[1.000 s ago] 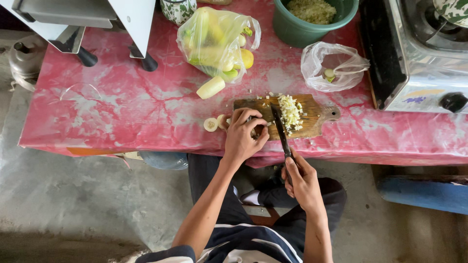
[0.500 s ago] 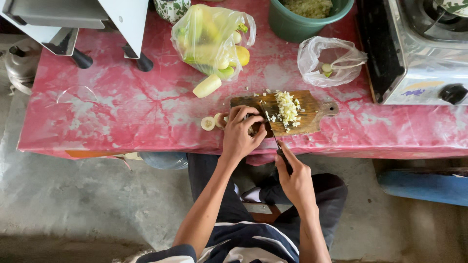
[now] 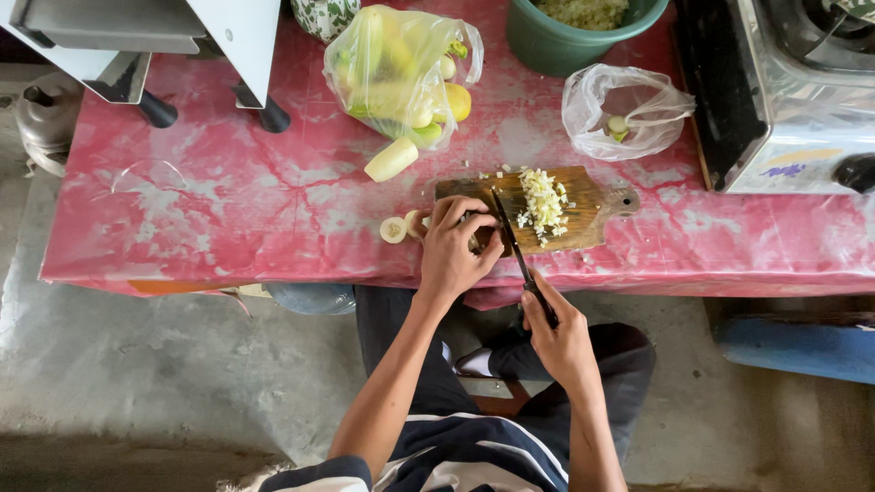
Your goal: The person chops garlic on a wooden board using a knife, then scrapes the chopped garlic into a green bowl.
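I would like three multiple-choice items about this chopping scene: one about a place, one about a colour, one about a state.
1. Where does the pile of chopped pale vegetable lie?
A. on the brown wooden cutting board
B. in the clear bag
C. on the floor

2. What colour is the round plastic bowl at the top?
A. blue
B. green
C. white

3. What is the right hand doing?
A. resting open
B. holding a cup
C. gripping the dark-handled knife

Answers:
1 A, the pile sits on the board's middle.
2 B, the bowl's wall is green.
3 C, its fingers are closed on the handle, with the blade across the board beside the left hand, which presses on the board's left part.
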